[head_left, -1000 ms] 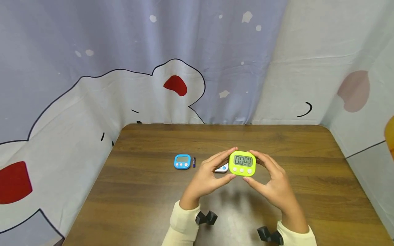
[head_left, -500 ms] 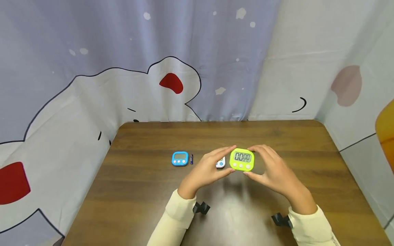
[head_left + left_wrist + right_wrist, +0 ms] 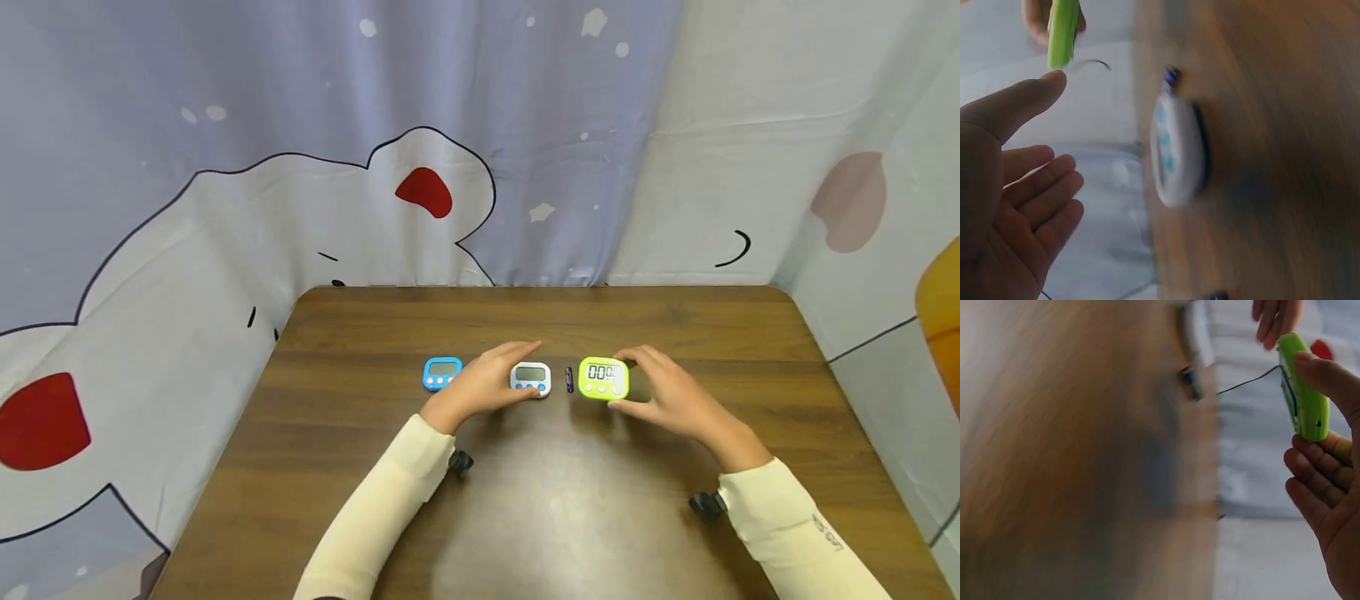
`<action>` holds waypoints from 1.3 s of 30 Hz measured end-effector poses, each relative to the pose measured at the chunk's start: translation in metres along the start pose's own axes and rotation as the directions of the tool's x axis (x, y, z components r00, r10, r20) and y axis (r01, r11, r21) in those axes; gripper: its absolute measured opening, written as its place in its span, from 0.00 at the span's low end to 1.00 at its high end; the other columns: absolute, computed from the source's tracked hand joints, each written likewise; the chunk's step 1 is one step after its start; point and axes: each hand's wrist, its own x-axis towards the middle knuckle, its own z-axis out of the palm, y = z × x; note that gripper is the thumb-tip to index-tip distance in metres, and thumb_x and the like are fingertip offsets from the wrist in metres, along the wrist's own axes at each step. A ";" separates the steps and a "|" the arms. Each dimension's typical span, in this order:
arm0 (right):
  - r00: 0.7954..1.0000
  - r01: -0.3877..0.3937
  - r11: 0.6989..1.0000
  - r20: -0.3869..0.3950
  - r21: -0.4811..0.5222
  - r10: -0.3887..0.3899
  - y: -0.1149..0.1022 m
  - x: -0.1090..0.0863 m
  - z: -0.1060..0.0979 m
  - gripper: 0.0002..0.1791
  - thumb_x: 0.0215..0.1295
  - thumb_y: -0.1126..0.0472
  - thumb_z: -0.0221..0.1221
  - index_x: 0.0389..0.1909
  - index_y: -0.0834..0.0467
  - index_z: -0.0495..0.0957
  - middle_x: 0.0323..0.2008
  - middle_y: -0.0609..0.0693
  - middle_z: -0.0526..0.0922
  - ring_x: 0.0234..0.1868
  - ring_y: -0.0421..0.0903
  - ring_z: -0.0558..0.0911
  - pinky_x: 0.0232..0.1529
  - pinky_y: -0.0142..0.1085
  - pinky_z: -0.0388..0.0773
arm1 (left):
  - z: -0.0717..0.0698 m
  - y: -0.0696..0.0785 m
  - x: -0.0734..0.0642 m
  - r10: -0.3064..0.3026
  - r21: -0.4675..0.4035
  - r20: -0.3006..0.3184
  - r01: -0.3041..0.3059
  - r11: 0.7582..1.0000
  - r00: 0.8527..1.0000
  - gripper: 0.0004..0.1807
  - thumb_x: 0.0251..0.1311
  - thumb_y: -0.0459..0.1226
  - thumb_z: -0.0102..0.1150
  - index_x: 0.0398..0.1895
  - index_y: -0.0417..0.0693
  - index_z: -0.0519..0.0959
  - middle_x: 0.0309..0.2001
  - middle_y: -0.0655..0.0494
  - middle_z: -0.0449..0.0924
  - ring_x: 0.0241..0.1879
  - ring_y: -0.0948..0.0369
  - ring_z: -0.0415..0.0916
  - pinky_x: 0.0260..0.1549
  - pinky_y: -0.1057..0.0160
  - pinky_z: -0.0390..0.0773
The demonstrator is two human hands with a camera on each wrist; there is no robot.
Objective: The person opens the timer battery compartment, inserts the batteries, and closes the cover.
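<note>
A lime-green digital timer (image 3: 603, 378) with zeros on its display is held by my right hand (image 3: 670, 398), thumb below and fingers at its upper right edge. In the right wrist view the green timer (image 3: 1305, 387) is seen edge-on, pinched above the table. My left hand (image 3: 482, 383) holds nothing; its thumb and fingers are spread apart. Behind it in the head view, a white timer (image 3: 531, 377) with blue buttons lies on the table. The left wrist view has the white timer (image 3: 1177, 150) beside the open left palm.
A blue timer (image 3: 441, 372) lies to the left, partly covered by the left hand. One small dark battery (image 3: 569, 380) lies between the white and green timers. The wooden table (image 3: 570, 517) meets a printed curtain (image 3: 555, 150) along its back edge.
Both hands held or flanked the green timer earlier; now the left hand has let go and moved left. The right hand alone holds the timer, slightly farther right. The white timer and second battery are uncovered.
</note>
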 end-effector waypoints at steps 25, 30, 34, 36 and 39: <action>0.972 -0.208 0.978 0.107 -0.028 0.210 0.064 -0.019 0.017 0.38 0.56 0.44 0.69 0.60 0.61 0.69 0.55 0.57 0.74 0.59 0.58 0.73 0.57 0.58 0.69 | 0.028 -0.036 0.006 -0.131 0.095 0.096 0.122 0.988 0.987 0.45 0.57 0.51 0.68 0.73 0.44 0.60 0.69 0.46 0.63 0.67 0.52 0.62 0.63 0.53 0.67; 0.971 -0.212 0.977 0.110 -0.030 0.214 0.066 -0.020 0.019 0.38 0.56 0.45 0.69 0.61 0.62 0.69 0.56 0.58 0.74 0.59 0.59 0.72 0.57 0.58 0.68 | 0.029 -0.033 0.006 -0.087 0.106 0.081 0.078 0.991 0.993 0.38 0.58 0.48 0.68 0.69 0.42 0.66 0.63 0.48 0.70 0.62 0.54 0.69 0.59 0.55 0.71; 0.971 -0.212 0.977 0.101 -0.037 0.215 0.067 -0.021 0.019 0.38 0.56 0.48 0.71 0.61 0.64 0.69 0.56 0.60 0.74 0.60 0.61 0.71 0.58 0.58 0.67 | 0.030 -0.031 0.006 -0.084 0.110 0.091 0.074 0.991 0.992 0.36 0.59 0.46 0.67 0.67 0.43 0.67 0.62 0.48 0.71 0.62 0.55 0.69 0.59 0.57 0.70; 0.973 -0.208 0.977 0.096 -0.045 0.211 0.068 -0.021 0.019 0.38 0.55 0.49 0.71 0.61 0.65 0.69 0.56 0.61 0.75 0.59 0.61 0.71 0.58 0.58 0.67 | 0.031 -0.031 0.006 -0.087 0.111 0.096 0.076 0.991 0.992 0.36 0.59 0.47 0.67 0.68 0.43 0.66 0.63 0.48 0.70 0.63 0.55 0.68 0.60 0.57 0.70; 0.974 -0.198 0.979 0.104 -0.057 0.203 0.069 -0.021 0.020 0.38 0.55 0.49 0.71 0.61 0.65 0.70 0.55 0.61 0.75 0.59 0.60 0.72 0.59 0.58 0.67 | 0.033 -0.031 0.006 -0.093 0.126 0.103 0.080 0.989 0.990 0.38 0.60 0.48 0.66 0.69 0.44 0.65 0.65 0.47 0.68 0.64 0.55 0.67 0.61 0.57 0.69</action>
